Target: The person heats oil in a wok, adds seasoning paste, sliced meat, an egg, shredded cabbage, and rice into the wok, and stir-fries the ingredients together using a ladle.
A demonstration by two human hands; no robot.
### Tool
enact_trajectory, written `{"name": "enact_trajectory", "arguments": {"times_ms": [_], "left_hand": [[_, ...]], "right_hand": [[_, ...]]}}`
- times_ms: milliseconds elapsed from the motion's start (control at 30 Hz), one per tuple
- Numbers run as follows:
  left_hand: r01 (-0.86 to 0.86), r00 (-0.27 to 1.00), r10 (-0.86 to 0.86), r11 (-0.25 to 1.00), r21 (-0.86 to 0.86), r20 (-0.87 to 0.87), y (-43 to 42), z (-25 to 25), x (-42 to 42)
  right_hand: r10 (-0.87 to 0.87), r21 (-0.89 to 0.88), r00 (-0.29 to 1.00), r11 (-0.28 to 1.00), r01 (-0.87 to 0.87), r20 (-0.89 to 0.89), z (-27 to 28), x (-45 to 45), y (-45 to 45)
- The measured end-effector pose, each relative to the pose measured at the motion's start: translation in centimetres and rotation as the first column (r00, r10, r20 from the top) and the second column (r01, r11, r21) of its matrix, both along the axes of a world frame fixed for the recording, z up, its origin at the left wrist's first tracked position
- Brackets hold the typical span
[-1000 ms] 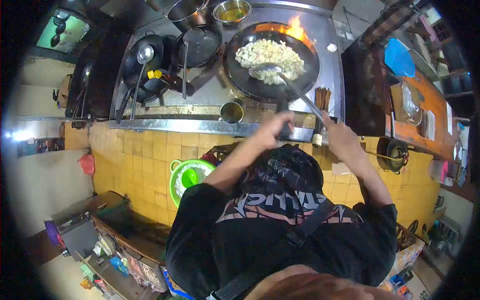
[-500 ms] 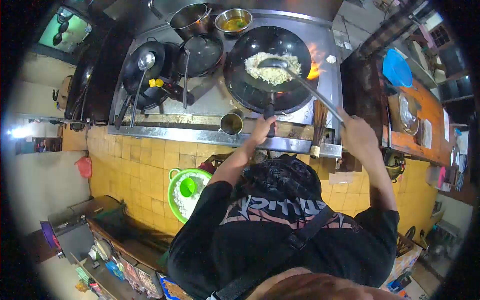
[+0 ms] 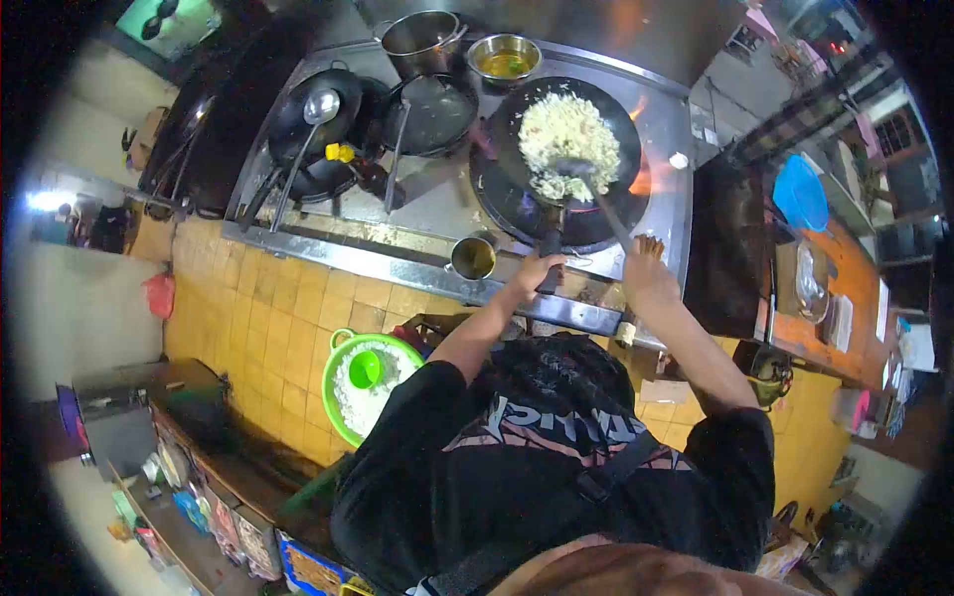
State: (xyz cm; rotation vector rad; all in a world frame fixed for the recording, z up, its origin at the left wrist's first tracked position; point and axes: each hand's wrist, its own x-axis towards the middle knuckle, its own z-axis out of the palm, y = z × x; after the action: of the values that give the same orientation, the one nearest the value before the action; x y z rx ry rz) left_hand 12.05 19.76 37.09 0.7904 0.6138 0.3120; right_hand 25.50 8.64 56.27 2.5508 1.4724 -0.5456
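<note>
My left hand [image 3: 538,275] is wrapped round the dark handle of a black wok [image 3: 512,149]. Pale rice [image 3: 568,134] is spread high over the wok's inside. In my right hand [image 3: 650,276] is the long handle of a metal ladle [image 3: 573,167], whose bowl lies on the lower part of the rice. Under the wok shows a larger dark pan or burner ring [image 3: 517,221], with orange flame [image 3: 643,179] at its right side. A bamboo brush [image 3: 648,245] stands close beside my right hand, partly hidden by it.
Left of the wok are black pans [image 3: 432,114], a spare ladle [image 3: 321,106] and a yellow-capped bottle [image 3: 368,171]. Behind stand a pot [image 3: 421,38] and a steel bowl [image 3: 505,62]. A metal cup [image 3: 471,258] sits at the front edge. A green basin [image 3: 343,422] holds white rice.
The rice has spread out from a compact heap, and the wok sits tilted above the burner. The ladle has moved to the rice's lower edge. The head view has turned slightly.
</note>
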Motion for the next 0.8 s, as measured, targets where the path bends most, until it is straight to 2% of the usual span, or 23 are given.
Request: {"name": "enact_trajectory", "arguments": {"times_ms": [33,67,100,133,167,200,233,267,300,333,367,400,433,467,500,533,567,600,633,700,733,767,800], "left_hand": [[-0.015,1.000,0.014,1.000,0.005,0.005,0.4,0.0,0.1],[0.003,0.998,-0.007,0.999,-0.049,-0.068,0.8,-0.4,0.7],[0.014,0.990,-0.030,0.994,-0.112,-0.140,1.1,-1.4,1.4],[0.118,0.992,-0.123,0.976,-0.185,-0.018,1.9,-5.4,1.8],[0.099,0.994,-0.105,0.978,-0.185,-0.024,1.1,-4.6,2.1],[0.048,0.985,-0.059,0.996,-0.074,-0.164,0.3,-3.8,2.7],[0.006,0.955,0.007,0.999,0.044,-0.298,-0.5,-1.6,3.0],[0.029,0.980,-0.014,0.997,0.074,-0.196,-2.9,4.8,2.5],[-0.034,0.977,-0.012,0.977,-0.210,-0.215,-4.3,7.6,3.5],[-0.066,0.996,0.029,0.894,-0.443,-0.089,-5.0,12.5,2.9],[-0.005,1.000,0.002,0.911,-0.413,-0.008,-5.5,15.9,2.1],[0.062,0.998,-0.052,0.873,-0.485,0.034,-5.5,16.5,1.3],[0.135,0.991,-0.106,0.823,-0.552,0.084,-5.1,16.5,0.9],[0.093,0.996,-0.084,0.859,-0.503,0.040,-3.8,14.1,1.5],[0.064,0.997,-0.072,0.884,-0.462,0.001,-2.5,10.6,1.4],[0.053,0.997,-0.069,0.912,-0.406,-0.023,-1.5,8.5,0.3],[0.040,0.998,-0.052,0.948,-0.316,-0.030,-1.2,3.3,0.2],[0.044,0.999,-0.043,0.998,-0.038,0.013,-2.5,2.6,-0.7],[0.034,0.997,-0.050,0.968,0.247,0.059,-3.9,2.3,-1.6],[0.047,0.974,-0.070,0.993,-0.110,-0.214,-8.4,6.7,-0.1],[0.058,0.975,-0.082,0.991,-0.117,-0.209,-8.9,8.6,-0.3],[0.149,0.976,-0.178,0.966,-0.209,-0.126,-9.0,10.1,-0.6],[0.254,0.960,-0.277,0.921,-0.296,-0.039,-8.7,11.0,-0.7]], "right_hand": [[-0.104,-0.017,0.994,0.994,0.104,-0.019,-1.9,0.7,0.8],[-0.100,0.045,0.993,0.994,0.097,0.058,-8.1,2.0,1.5],[-0.082,0.043,0.995,0.996,0.079,0.064,-9.0,2.4,1.3],[-0.016,0.103,0.999,0.995,0.010,0.051,-9.6,2.3,1.1],[0.048,0.164,0.998,0.985,-0.053,0.035,-9.7,2.0,0.5],[0.266,0.188,0.937,0.932,-0.311,0.228,-8.7,3.5,-1.0],[0.160,0.115,0.987,0.981,-0.158,-0.007,-0.7,2.1,-1.3],[0.116,0.133,0.983,0.986,-0.097,-0.145,1.5,3.0,-2.1],[0.166,0.084,0.966,0.985,-0.152,-0.198,6.4,1.5,-2.3],[0.161,0.119,0.978,0.982,-0.145,-0.131,6.2,1.7,-3.3],[0.130,0.002,0.982,0.991,-0.131,-0.138,7.9,0.8,-3.1],[0.177,0.152,0.936,0.979,-0.136,-0.303,4.6,2.9,-4.0],[0.236,0.160,0.952,0.965,-0.206,-0.195,6.6,1.8,-4.5],[0.228,0.133,0.959,0.969,-0.207,-0.170,6.5,1.9,-5.2],[0.149,0.024,0.977,0.989,-0.147,-0.154,6.9,1.5,-5.5],[0.101,0.000,0.944,0.994,-0.106,-0.313,6.8,1.5,-5.4],[0.124,0.004,0.942,0.992,-0.129,-0.312,6.0,1.7,-5.9],[0.149,0.024,0.961,0.989,-0.147,-0.235,4.7,2.1,-6.8],[0.168,0.046,0.974,0.986,-0.163,-0.150,3.7,2.3,-6.9],[0.041,0.001,0.997,0.999,-0.041,-0.061,2.6,0.9,-6.5],[0.028,0.053,0.994,0.998,-0.023,-0.104,3.6,-0.4,-6.2],[-0.001,0.044,0.995,0.999,0.006,-0.098,3.7,-0.2,-6.0],[0.043,0.045,0.996,0.998,-0.040,-0.080,3.3,0.0,-6.1]]}}
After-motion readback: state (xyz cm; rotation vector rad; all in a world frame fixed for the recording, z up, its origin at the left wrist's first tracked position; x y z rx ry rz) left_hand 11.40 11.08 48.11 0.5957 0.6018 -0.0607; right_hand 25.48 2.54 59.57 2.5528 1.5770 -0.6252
